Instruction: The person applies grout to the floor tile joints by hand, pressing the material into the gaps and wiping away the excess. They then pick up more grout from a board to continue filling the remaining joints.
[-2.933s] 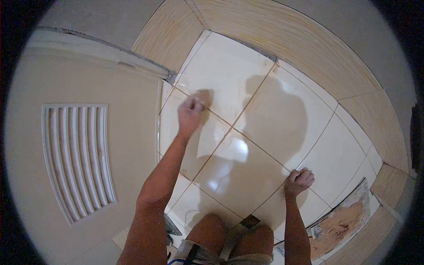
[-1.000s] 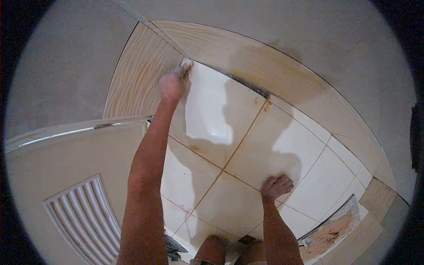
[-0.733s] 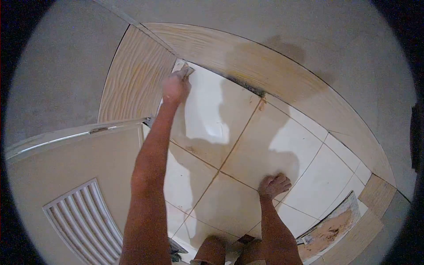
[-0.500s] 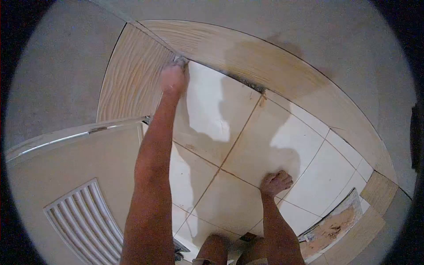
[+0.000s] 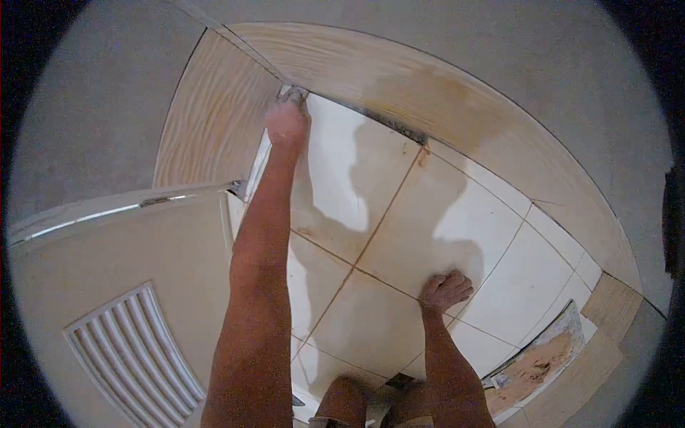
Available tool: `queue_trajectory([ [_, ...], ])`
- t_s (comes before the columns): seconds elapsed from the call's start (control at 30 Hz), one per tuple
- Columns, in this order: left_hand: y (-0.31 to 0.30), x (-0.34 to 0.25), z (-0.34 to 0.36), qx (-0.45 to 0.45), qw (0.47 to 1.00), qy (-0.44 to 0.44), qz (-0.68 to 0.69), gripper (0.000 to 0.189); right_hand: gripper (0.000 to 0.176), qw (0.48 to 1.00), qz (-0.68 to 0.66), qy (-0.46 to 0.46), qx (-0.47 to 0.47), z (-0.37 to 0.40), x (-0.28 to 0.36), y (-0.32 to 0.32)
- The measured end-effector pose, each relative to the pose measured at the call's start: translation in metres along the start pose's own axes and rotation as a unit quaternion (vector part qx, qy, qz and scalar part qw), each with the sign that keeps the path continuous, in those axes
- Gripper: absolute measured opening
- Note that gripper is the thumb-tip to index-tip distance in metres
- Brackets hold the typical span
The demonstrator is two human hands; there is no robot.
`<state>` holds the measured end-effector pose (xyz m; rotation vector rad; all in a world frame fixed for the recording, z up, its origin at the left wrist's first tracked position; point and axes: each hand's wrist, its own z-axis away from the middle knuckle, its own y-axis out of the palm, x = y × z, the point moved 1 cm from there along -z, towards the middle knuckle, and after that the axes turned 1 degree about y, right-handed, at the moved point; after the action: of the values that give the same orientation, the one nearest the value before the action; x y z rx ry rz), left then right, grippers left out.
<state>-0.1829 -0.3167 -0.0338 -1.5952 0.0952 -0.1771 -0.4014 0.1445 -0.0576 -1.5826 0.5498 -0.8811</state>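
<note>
My left hand (image 5: 287, 123) reaches to the far corner of the white tiled floor (image 5: 332, 143), where two wood-patterned wall tiles meet. Its fingers are bent together around or against something greyish at the corner, which I cannot make out. Lower right, my right hand (image 5: 447, 289) rests on the floor tiles with its fingers slightly apart and nothing in it. Brown, dirty joints (image 5: 385, 217) run between the floor tiles. Dark grey residue (image 5: 399, 128) lies along the foot of the far wall tile (image 5: 428, 93).
A door (image 5: 128, 250) with a louvred vent (image 5: 132, 349) stands at the left. At the right, an opening (image 5: 539, 360) in the floor shows brown material inside. Bare grey wall (image 5: 499, 36) rises above the tiles. My knees (image 5: 344, 399) are at the bottom edge.
My left hand has shifted slightly right at the corner, uncovering more of the floor's left edge. My right hand stays in place, its fingers a little more spread. The view has tilted slightly.
</note>
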Motion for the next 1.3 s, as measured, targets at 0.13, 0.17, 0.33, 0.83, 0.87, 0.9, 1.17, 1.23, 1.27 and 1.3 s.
queue_trajectory([
  [0.13,-0.052,0.007,0.009,-0.019,0.993,0.102,0.059,0.019,0.038,0.999,0.018,-0.023,0.022,0.001,-0.003,0.001],
  [0.17,-0.064,0.011,0.006,0.023,0.988,0.128,0.079,0.018,0.038,1.000,0.018,-0.005,0.020,-0.001,0.000,0.001],
  [0.33,-0.057,0.026,-0.022,0.094,0.991,0.092,0.019,0.020,0.034,0.990,0.074,-0.084,-0.083,-0.004,0.006,-0.001],
  [0.83,-0.073,0.053,0.043,0.087,0.992,0.067,0.060,0.026,0.042,0.998,0.020,0.026,0.048,0.001,0.001,0.001],
  [0.87,-0.071,0.044,0.026,0.050,0.996,0.048,0.054,0.028,0.041,0.998,-0.007,0.027,0.051,0.001,-0.001,0.001],
  [0.9,-0.065,0.035,0.016,0.051,0.996,0.048,0.058,0.028,0.041,0.998,-0.033,0.027,0.054,0.001,-0.003,0.000],
  [1.17,-0.063,0.016,0.076,0.007,0.997,0.015,0.070,0.028,0.037,1.000,-0.007,-0.012,-0.002,0.000,-0.001,-0.003],
  [1.23,-0.073,0.042,0.061,0.071,0.994,0.074,0.043,0.026,0.037,0.999,-0.013,-0.024,-0.032,0.000,0.006,-0.003],
  [1.27,-0.064,0.051,0.054,0.072,0.994,0.075,0.040,0.026,0.037,1.000,-0.009,-0.004,-0.014,0.001,0.005,-0.005],
  [1.3,-0.085,0.038,0.047,0.073,0.996,0.008,0.046,0.025,0.036,1.000,-0.004,0.017,0.002,0.000,0.004,-0.004],
])
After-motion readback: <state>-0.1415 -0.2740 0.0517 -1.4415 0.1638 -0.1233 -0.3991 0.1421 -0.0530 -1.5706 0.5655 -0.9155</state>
